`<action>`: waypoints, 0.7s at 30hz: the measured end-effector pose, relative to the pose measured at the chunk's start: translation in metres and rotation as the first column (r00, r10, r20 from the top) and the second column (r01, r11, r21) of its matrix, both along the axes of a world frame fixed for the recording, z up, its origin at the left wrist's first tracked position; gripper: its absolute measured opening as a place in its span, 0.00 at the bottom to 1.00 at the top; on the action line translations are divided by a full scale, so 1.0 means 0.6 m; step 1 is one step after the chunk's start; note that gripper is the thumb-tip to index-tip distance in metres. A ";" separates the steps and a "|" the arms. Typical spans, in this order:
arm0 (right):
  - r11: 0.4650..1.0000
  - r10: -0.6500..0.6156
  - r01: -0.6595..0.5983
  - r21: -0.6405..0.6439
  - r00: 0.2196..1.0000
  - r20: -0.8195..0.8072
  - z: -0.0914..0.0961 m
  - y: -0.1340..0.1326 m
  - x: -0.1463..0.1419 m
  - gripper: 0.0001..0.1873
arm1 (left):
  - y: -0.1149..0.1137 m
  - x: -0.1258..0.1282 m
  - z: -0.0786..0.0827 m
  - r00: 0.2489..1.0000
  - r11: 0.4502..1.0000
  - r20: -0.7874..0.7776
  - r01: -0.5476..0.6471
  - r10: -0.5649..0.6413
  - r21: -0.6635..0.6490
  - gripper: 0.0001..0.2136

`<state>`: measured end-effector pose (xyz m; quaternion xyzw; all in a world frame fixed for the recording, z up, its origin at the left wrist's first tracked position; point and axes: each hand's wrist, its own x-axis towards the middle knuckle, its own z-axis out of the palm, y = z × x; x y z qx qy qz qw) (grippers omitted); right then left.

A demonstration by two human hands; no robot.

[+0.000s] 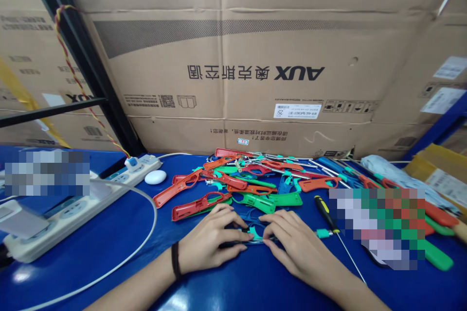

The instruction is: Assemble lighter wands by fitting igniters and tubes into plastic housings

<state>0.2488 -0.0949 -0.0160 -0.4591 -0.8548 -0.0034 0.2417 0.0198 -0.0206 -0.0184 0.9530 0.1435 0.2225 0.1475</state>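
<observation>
Low over the blue table, both hands close on a utility lighter (257, 240) whose teal trigger shows between the fingertips. My left hand (209, 235) pinches its left part between thumb and fingers. From the other side my right hand (294, 238) grips it, with a teal tip (322, 233) poking out beyond the knuckles. Fingers hide most of the lighter's body. Just behind the hands lies a pile of loose lighter shells, among them a red shell (200, 205), a green shell (286, 199) and an orange shell (319, 184), mixed with metal tubes (302, 173).
To the right lies a screwdriver (326, 213) with a yellow-black handle, beside several lighters partly blurred out. A power strip (120, 182) with a white cable (155, 223) runs along the left. Large cardboard boxes (237, 39) stand behind; a white oval object (155, 177) sits near the strip.
</observation>
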 end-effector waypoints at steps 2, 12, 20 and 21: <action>0.999 0.014 -0.013 0.039 1.000 -0.018 -0.004 0.000 0.000 0.05 | 0.000 0.000 0.000 1.000 1.000 0.006 -0.005 0.005 -0.004 0.12; 0.994 0.013 -0.012 0.110 1.000 -0.011 -0.015 -0.012 -0.004 0.10 | -0.002 0.000 -0.001 1.000 1.000 0.005 -0.001 0.001 0.020 0.12; 0.969 -0.155 0.142 -0.202 0.987 -0.047 0.000 -0.027 -0.007 0.09 | 0.001 -0.001 0.000 1.000 0.998 -0.006 0.002 -0.001 0.070 0.11; 0.960 -0.169 0.153 -0.233 0.984 -0.051 0.003 -0.026 -0.006 0.09 | 0.000 -0.001 0.000 1.000 0.998 -0.007 0.002 -0.002 0.069 0.11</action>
